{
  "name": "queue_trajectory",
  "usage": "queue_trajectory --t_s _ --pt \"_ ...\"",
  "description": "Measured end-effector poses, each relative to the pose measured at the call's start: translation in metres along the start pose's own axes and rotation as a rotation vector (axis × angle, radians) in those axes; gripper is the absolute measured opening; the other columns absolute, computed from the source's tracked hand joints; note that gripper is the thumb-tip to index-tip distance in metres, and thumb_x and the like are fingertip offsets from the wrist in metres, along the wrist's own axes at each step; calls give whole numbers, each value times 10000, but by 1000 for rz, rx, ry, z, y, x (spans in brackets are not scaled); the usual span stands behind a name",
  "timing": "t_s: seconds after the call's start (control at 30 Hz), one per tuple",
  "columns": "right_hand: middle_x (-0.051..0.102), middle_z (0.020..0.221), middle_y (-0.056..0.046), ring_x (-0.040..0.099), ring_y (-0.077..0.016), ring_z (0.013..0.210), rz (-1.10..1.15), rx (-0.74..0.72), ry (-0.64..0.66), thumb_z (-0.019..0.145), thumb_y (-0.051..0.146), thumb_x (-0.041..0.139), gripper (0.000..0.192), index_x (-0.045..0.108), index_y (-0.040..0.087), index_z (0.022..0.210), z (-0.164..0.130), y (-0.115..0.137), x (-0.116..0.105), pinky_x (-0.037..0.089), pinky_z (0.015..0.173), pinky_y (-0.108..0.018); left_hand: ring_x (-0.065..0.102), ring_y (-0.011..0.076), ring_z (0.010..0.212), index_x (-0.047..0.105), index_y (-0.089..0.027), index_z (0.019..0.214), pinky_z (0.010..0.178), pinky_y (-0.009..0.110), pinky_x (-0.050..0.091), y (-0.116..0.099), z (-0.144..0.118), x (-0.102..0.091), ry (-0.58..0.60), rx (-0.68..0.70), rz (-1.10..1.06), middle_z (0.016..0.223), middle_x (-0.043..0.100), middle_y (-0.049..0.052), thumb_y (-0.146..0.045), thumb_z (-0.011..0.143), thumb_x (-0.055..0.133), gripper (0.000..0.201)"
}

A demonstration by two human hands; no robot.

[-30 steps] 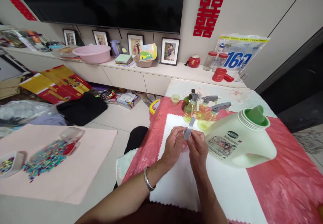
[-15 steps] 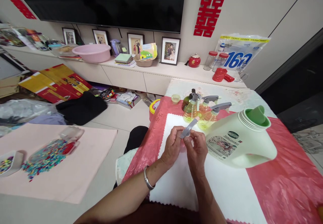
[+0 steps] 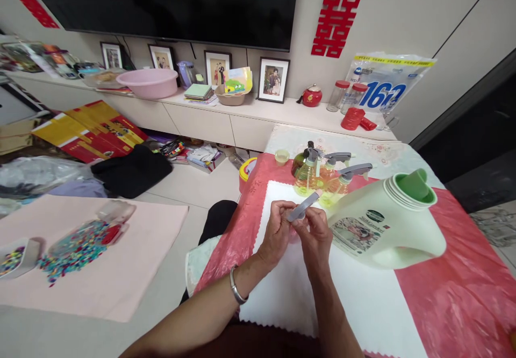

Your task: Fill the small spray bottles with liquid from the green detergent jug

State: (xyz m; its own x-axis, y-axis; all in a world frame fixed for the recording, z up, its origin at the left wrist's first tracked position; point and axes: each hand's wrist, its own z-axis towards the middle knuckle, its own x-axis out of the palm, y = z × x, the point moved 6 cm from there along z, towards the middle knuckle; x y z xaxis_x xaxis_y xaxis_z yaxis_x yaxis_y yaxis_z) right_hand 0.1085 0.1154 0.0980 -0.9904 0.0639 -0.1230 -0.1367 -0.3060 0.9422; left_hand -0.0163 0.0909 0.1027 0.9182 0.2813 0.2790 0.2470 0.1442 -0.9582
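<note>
Grey plastic pump head [image 3: 301, 209], slim and elongated, sat above the white mat [image 3: 282, 293]. Its long axis ran low-left to upper-right, nozzle toward the pump bottles [image 3: 322, 178]. Left hand [image 3: 276, 234] and right hand [image 3: 316, 237] both pinched it closed-fingered.

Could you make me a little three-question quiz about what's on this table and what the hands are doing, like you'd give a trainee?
1. True or false: both hands grip the grey pump head together.
2. What lies on its side just right of the right hand? A) a pink basin B) a pale green jug C) a red jar
3. Fill in: the left hand has a ____ bracelet at its wrist.

Key
1. True; the fingers of both hands meet around it, above the white cloth.
2. B; its green cap points to the right.
3. Silver; the bracelet is a thin metal band.
</note>
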Motion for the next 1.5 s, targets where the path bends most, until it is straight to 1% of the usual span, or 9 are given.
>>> queue_trajectory --t_s 0.07,0.27,0.53,0.73,0.97,1.13,1.23,1.33,1.5 --pt "545 956 -29 526 -178 860 17 21 -28 795 584 803 426 738 207 981 -1 -5 2 459 820 -324 660 201 932 563 -238 1065 864 357 542 -1 0 -1 9 32 1 1026 668 51 -670 928 594 453" --pt "548 972 -30 524 -178 873 60 68 -50 764 561 826 433 700 190 948 -1 -11 5 455 817 -320 652 239 1063 582 -227 1117 953 394 530 4 -1 -4 68 103 35 1121 658 79 -667 926 607 481" --pt "573 1090 -72 548 -213 998 53 56 117 872 592 736 453 769 251 1167 -1 5 3 480 888 -351 652 230 1123 531 -223 1163 1000 403 509 7 -2 -3 67 148 49 1194 655 100 -598 989 555 414" --pt "577 1056 -55 563 -206 965 98 78 25 799 534 809 412 778 224 1069 -2 -5 2 459 866 -340 662 236 1099 495 -225 1155 979 412 519 7 -1 -3 51 127 -7 1162 655 99 -669 952 561 493" --pt "559 1011 -29 541 -172 892 88 87 -94 741 473 836 377 735 203 983 -4 -14 5 447 832 -318 653 239 1134 525 -214 1166 1009 412 521 9 0 -5 87 105 -6 1177 649 105 -649 960 567 483" --pt "572 1060 -48 568 -212 1000 56 78 -82 744 532 834 439 712 195 999 -2 -17 5 469 913 -370 586 256 1325 533 -225 1286 1161 446 432 26 1 -17 134 32 -35 1388 620 134 -617 970 577 505" --pt "594 1124 -68 577 -238 1072 17 68 -31 787 581 787 469 702 200 1046 -2 -15 3 466 976 -414 551 266 1380 590 -226 1302 1219 456 372 46 -1 -32 71 -42 19 1439 616 123 -650 972 541 539" --pt "591 1257 -95 556 -272 1185 -44 65 43 794 607 771 562 681 209 1180 -6 -12 0 452 1045 -460 567 272 1370 636 -228 1292 1224 457 363 62 -4 -40 36 -95 55 1410 653 113 -656 971 533 545" --pt "556 1346 -127 522 -320 1230 -183 112 98 714 572 834 845 548 212 1423 -20 -15 0 463 1051 -517 598 264 1336 661 -236 1279 1205 442 392 62 -5 -40 20 -70 69 1384 679 102 -616 995 516 496"
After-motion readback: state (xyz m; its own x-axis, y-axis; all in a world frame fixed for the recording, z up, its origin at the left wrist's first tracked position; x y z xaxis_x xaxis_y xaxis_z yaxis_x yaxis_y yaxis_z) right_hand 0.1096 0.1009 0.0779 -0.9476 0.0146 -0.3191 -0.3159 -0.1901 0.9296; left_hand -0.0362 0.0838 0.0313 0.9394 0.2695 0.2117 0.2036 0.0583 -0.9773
